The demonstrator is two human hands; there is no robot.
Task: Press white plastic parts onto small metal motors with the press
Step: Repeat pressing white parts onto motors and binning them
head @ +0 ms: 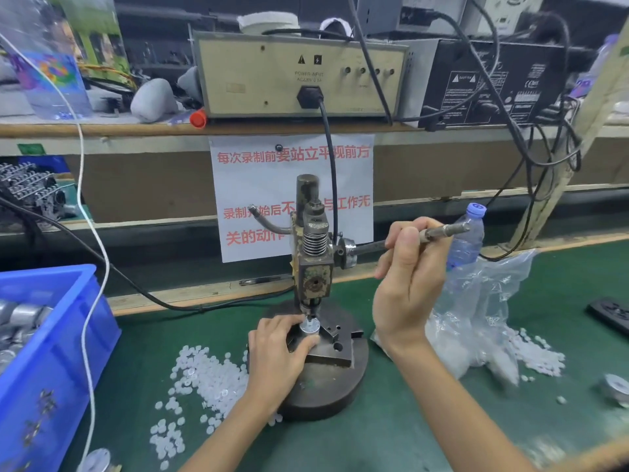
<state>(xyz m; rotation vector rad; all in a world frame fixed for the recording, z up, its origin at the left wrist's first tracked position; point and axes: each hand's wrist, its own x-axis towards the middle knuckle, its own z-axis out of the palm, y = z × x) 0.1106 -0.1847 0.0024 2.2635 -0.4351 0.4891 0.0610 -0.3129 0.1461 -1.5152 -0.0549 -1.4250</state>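
The right grip is closed round the lever of the press. Its fingers curl over the bar and the thumb lies along it, with the wrist raised above the tabletop and the forearm rising from the lower right. The left grip pinches the small metal motor between thumb and fingertips. It holds the motor upright on the block of the press base, directly under the ram tip, which stands just above the motor's top. Whether a white part already sits on the shaft is too small to tell.

The step in hand looks like the pressing stroke itself. To do it well, the motor should stand square on the block with its shaft in line with the ram, so the part goes on straight rather than cocked. The left fingers ought to sit low on the motor's side, away from its top face, since the ram comes down close to them. The pull on the lever is best smooth and steady, and should stop once the part is seated. A jerk could crack the plastic or bend the shaft.

Loose white plastic parts lie scattered on the tabletop just left of the press base, near the left wrist. More spill from a clear bag on the right. A blue bin holding metal cylinders, likely more motors, stands at the far left.
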